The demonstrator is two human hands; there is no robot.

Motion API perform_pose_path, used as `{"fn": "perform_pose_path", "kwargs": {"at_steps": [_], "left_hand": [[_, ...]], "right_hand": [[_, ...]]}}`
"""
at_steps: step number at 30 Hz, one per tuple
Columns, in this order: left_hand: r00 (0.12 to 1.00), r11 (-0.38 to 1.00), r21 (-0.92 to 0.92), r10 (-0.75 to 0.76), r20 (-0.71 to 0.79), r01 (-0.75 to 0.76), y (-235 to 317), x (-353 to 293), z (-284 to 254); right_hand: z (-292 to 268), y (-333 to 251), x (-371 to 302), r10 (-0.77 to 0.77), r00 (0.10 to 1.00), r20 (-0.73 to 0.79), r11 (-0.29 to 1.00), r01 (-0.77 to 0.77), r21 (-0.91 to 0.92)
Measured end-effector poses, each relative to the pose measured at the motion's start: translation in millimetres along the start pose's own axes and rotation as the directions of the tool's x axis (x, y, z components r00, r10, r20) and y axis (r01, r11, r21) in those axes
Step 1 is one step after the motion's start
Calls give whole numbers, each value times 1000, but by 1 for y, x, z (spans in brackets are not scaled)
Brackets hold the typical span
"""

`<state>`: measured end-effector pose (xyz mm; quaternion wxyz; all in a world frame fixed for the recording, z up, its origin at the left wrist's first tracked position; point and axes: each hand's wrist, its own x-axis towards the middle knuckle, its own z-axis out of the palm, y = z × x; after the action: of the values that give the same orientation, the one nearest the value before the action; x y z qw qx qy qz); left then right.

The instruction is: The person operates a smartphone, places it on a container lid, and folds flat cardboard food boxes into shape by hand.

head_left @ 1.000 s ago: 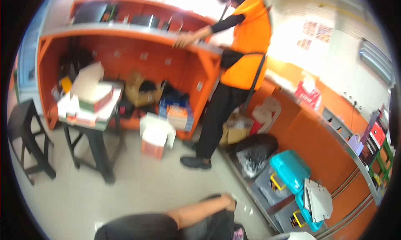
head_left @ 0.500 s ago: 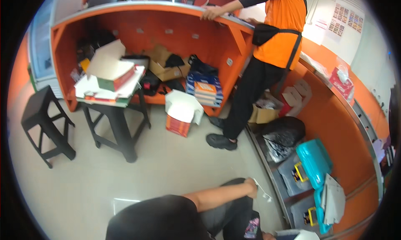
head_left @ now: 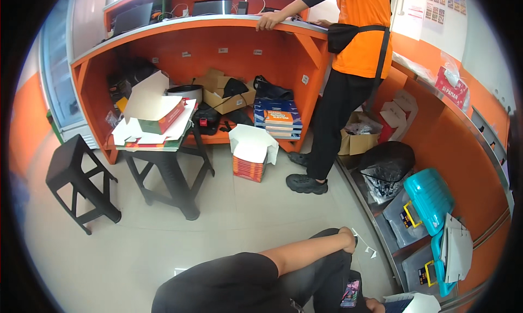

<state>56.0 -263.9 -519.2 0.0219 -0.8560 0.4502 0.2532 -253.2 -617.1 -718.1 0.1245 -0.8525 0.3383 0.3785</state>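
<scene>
My left arm stretches across my dark trousers, and my left hand (head_left: 346,240) rests at my knee. Its fingers are mostly turned away and hidden. Small white paper scraps (head_left: 370,252) lie on the floor just beyond it. On my lap sits a phone (head_left: 351,294) with a lit, colourful screen. At the lower edge only part of my right hand (head_left: 374,305) shows, beside a white-flapped box (head_left: 417,303) with a dark blue side; its fingers are cut off by the picture's edge.
A person in an orange shirt (head_left: 362,49) stands at the orange counter (head_left: 218,24). Black stools (head_left: 81,174) stand left, one bearing flat cartons and an open box (head_left: 158,117). Another open box (head_left: 250,155) is on the floor. Clear bins (head_left: 406,220) with teal lids line the right.
The view has shifted, so the room's things sit a little further right and the picture is sharper. My left hand stays at my knee; the standing person keeps the same pose.
</scene>
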Motion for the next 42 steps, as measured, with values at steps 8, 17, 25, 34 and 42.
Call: {"fn": "perform_pose_path", "kwargs": {"at_steps": [8, 17, 25, 34, 42], "left_hand": [[999, 1000, -13, -12, -38, 11, -13, -17, 9], [998, 992, 112, -57, 28, 53, -8, 15, -2], [991, 991, 70, -117, 61, 113, -6, 15, 1], [997, 998, 45, -35, 64, 32, 1, 21, -1], [999, 999, 31, -41, 32, 40, -24, 37, 10]], "right_hand": [[-23, -60, -109, -62, 982, -178, 993, 42, -112], [-52, -66, -208, -101, 756, -646, 826, 426, 369], [-138, -57, -264, -97, 20, -995, 888, 454, -78], [-284, 74, -227, 284, 476, -832, 939, -313, 141], [-286, 58, -211, 15, 304, -953, 956, -283, -75]]}}
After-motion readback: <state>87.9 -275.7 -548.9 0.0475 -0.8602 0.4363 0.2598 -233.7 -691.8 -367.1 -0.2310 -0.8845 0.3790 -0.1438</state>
